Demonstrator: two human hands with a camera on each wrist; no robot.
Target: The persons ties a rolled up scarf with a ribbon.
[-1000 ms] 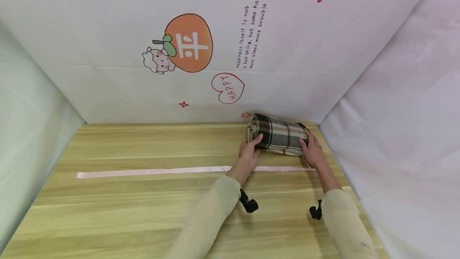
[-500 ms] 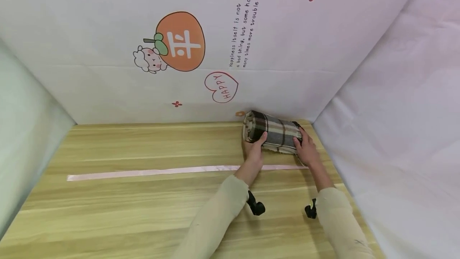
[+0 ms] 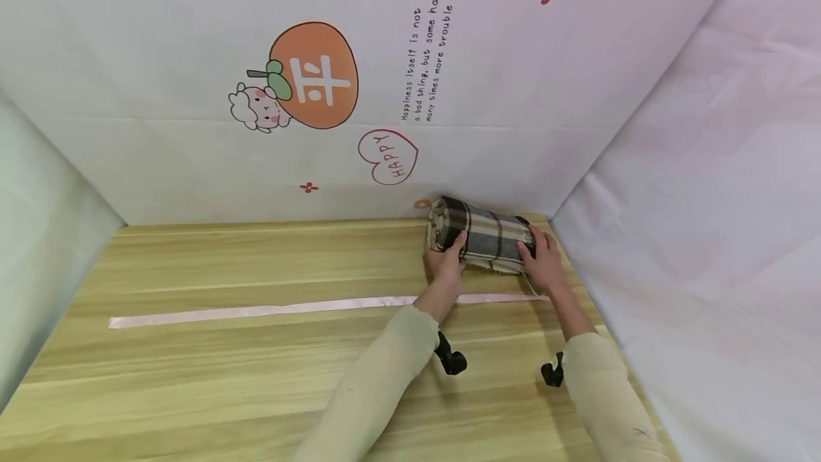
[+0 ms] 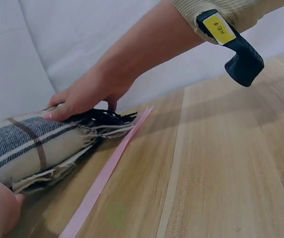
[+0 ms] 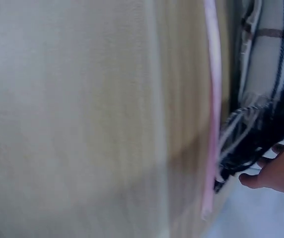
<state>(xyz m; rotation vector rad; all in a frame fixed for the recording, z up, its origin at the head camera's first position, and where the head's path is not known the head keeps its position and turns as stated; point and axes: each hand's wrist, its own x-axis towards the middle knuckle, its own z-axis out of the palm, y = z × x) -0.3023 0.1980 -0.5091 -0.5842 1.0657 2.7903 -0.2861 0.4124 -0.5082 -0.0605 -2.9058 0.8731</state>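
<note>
A rolled plaid scarf [image 3: 490, 237] in grey, black, cream and brown lies at the back right of the table, against the back wall. My left hand [image 3: 447, 262] grips its left end, thumb on the front face and the other fingers low, partly hidden by the roll. At the opposite end my right hand [image 3: 544, 262] holds the scarf, thumb in front and fingers over the end. Loose fringe of the scarf [image 4: 107, 121] hangs out below the right hand in the left wrist view. In the right wrist view the fringe reaches close to the pink strip.
A pink strip [image 3: 256, 311] runs across the wooden table [image 3: 224, 383] in front of the scarf. Behind stands a printed white wall [image 3: 192, 162], and a white side wall [image 3: 693, 234] borders the right edge. Each wrist carries a black camera mount [image 3: 452, 362].
The whole head view has shifted slightly, so things appear further left. My left hand has slid a little to the right along the scarf; both hands keep their hold on it.
</note>
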